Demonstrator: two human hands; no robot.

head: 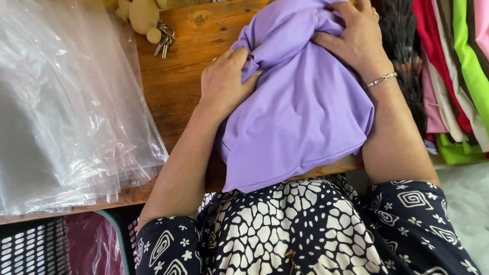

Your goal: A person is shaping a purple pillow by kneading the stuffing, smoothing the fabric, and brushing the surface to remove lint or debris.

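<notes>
A lilac garment (300, 107) lies bunched on the wooden table (175, 81) in front of me, its lower edge hanging over the table's front. My left hand (226, 76) grips a gathered fold at the garment's left side. My right hand (356, 38), with a thin bracelet at the wrist, presses on the upper right of the fabric with fingers curled into it.
A stack of clear plastic bags (66, 107) covers the table's left half. A plush key ring with keys (153, 25) lies at the far edge. Coloured garments (458, 76) hang at the right. A perforated basket (35, 247) sits below left.
</notes>
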